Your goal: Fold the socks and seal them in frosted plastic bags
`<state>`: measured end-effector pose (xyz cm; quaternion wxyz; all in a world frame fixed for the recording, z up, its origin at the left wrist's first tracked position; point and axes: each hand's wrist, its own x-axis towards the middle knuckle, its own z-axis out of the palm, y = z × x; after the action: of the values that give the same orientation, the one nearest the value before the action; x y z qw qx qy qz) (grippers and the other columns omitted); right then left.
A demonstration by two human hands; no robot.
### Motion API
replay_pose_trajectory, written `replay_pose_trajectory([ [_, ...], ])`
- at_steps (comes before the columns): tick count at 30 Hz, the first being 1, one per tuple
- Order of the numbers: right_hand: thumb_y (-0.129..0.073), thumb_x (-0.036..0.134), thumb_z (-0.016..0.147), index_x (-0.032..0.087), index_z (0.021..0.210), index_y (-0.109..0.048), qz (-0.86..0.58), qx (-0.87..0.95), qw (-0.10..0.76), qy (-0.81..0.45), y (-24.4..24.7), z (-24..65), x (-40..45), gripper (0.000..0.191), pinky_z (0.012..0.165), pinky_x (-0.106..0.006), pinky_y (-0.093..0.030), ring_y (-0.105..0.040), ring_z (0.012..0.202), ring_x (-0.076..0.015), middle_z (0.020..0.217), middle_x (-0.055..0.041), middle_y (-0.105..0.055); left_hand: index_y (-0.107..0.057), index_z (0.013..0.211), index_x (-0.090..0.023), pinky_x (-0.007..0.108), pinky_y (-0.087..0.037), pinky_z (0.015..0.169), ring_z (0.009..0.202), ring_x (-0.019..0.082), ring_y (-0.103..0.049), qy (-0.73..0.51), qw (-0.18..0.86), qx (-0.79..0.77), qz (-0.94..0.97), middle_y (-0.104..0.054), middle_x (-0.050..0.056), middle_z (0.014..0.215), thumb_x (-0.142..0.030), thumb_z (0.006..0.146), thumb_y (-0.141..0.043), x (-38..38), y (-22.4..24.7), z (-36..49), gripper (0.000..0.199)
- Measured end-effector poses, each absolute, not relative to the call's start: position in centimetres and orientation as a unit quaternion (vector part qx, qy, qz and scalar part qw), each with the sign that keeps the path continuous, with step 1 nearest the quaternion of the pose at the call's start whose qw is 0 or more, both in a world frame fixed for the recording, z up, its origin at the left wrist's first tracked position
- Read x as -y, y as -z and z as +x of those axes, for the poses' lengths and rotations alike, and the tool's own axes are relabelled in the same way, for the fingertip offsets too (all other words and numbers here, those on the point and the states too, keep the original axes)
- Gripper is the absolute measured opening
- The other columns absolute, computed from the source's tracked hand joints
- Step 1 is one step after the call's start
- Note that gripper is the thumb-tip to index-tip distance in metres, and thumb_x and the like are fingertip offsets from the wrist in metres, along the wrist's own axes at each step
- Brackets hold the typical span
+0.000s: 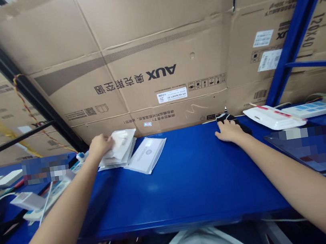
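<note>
Left hand [101, 144] and right hand [229, 129] rest well apart, toward the far side of the table [189, 183]. From my seat, the left has its fingers curled over the left side of a stack [122, 150] of white packets; I cannot tell whether they pinch it or only lie there. The right is palm down, fingers slightly spread, over a black item [224, 118] close to the cardboard [141, 56]; too much is hidden for me to say if it is gripped.

My main worry is the stack: its packets lie unevenly and look slick, so an off-centre pull could fan them out, and a shove could drive them into the loose packet [148, 155] just beside it. Across the left forearm [73, 199] sits the strip [52, 197], a likely snag. A wide sweep on the right might knock the white case [267, 119] and the pen [278, 113] on it.

As for direction, the stack's long axis slants from near left to far right; the loose packet's does likewise, printed face up. The black item seems to run from far left to near right, but I cannot make out its front.
</note>
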<state>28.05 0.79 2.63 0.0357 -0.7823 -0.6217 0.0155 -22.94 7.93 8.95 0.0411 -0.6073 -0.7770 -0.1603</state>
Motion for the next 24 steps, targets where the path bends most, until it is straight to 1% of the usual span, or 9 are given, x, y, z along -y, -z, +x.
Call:
replay_pose_trajectory([
  [3,-0.043,0.038,0.093,0.010,0.127,-0.052,-0.777,0.630,0.019,-0.010,-2.8,27.6,-0.5,0.045,0.096,-0.049,-0.038,-0.045,0.125,-0.0420,0.136,-0.0254,-0.046,-0.069,0.107,-0.009,0.043,-0.050,0.078,0.106,0.043,-0.063,0.090,0.028,0.797,-0.597,-0.069,0.026,0.111,-0.067,0.079,-0.046,-7.8,-8.6,-22.0,0.069],
  [6,-0.042,0.038,0.094,0.011,0.128,-0.052,-0.777,0.630,0.014,-0.008,-2.9,27.3,-0.3,0.045,0.096,-0.050,-0.038,-0.045,0.124,-0.0417,0.136,-0.0265,-0.046,-0.070,0.105,-0.007,0.040,-0.050,0.077,0.107,0.043,-0.063,0.044,0.026,0.795,-0.605,-0.069,0.027,0.112,-0.073,0.077,-0.046,-8.0,-8.6,-21.1,0.076],
  [13,-0.038,0.038,0.096,0.011,0.134,-0.049,-0.779,0.627,-0.007,-0.007,-2.9,27.2,-0.3,0.048,0.097,-0.048,-0.037,-0.044,0.125,-0.0406,0.138,-0.0256,-0.044,-0.066,0.109,-0.006,0.036,-0.050,0.080,0.105,0.036,-0.065,0.062,-0.008,0.781,-0.621,-0.069,0.023,0.109,-0.059,0.087,-0.045,-7.6,-9.1,-19.7,0.061],
  [15,-0.037,0.038,0.096,0.011,0.135,-0.047,-0.779,0.627,-0.013,-0.006,-2.9,27.1,-0.3,0.048,0.097,-0.047,-0.037,-0.044,0.125,-0.0403,0.139,-0.0250,-0.043,-0.061,0.117,-0.006,0.038,-0.049,0.083,0.108,0.036,-0.062,0.073,0.049,0.781,-0.619,-0.066,0.023,0.115,-0.051,0.087,-0.051,-6.9,-8.8,-18.9,0.055],
  [17,-0.035,0.037,0.097,0.011,0.137,-0.046,-0.778,0.628,-0.015,-0.005,-2.9,27.1,-0.3,0.049,0.098,-0.047,-0.037,-0.044,0.126,-0.0404,0.140,-0.0247,-0.043,-0.055,0.125,-0.008,0.041,-0.049,0.085,0.114,0.038,-0.058,0.089,0.147,0.754,-0.634,-0.061,0.024,0.124,-0.039,0.087,-0.052,-5.8,-8.3,-17.5,0.049],
  [19,-0.035,0.036,0.097,0.011,0.137,-0.047,-0.777,0.629,-0.014,-0.003,-2.8,27.1,-0.4,0.049,0.098,-0.048,-0.037,-0.044,0.126,-0.0408,0.141,-0.0246,-0.043,-0.055,0.125,-0.012,0.045,-0.047,0.088,0.117,0.038,-0.054,0.098,0.232,0.696,-0.672,-0.058,0.023,0.128,-0.027,0.088,-0.047,-4.5,-7.8,-15.7,0.040],
  [20,-0.035,0.036,0.097,0.010,0.137,-0.047,-0.776,0.631,-0.014,-0.003,-2.7,27.2,-0.4,0.048,0.098,-0.048,-0.037,-0.044,0.126,-0.0411,0.141,-0.0245,-0.043,-0.058,0.120,-0.013,0.044,-0.046,0.090,0.117,0.036,-0.055,0.101,0.243,0.658,-0.706,-0.059,0.021,0.125,-0.024,0.089,-0.044,-3.9,-7.5,-14.6,0.035],
  [22,-0.035,0.035,0.096,0.011,0.136,-0.048,-0.771,0.637,-0.008,0.000,-2.6,27.3,-0.4,0.048,0.097,-0.049,-0.038,-0.044,0.125,-0.0415,0.141,-0.0244,-0.043,-0.063,0.103,-0.016,0.039,-0.046,0.089,0.108,0.031,-0.060,0.074,0.182,0.573,-0.796,-0.066,0.016,0.111,-0.030,0.094,-0.039,-2.7,-6.7,-12.3,0.029],
  [24,-0.038,0.035,0.095,0.012,0.133,-0.049,-0.759,0.651,0.005,0.006,-2.6,27.4,-0.4,0.045,0.093,-0.048,-0.041,-0.046,0.123,-0.0415,0.138,-0.0237,-0.046,-0.064,0.092,-0.020,0.036,-0.048,0.078,0.090,0.028,-0.066,0.026,0.064,0.544,-0.836,-0.070,0.010,0.095,-0.049,0.093,-0.040,-1.7,-5.8,-10.2,0.037],
])
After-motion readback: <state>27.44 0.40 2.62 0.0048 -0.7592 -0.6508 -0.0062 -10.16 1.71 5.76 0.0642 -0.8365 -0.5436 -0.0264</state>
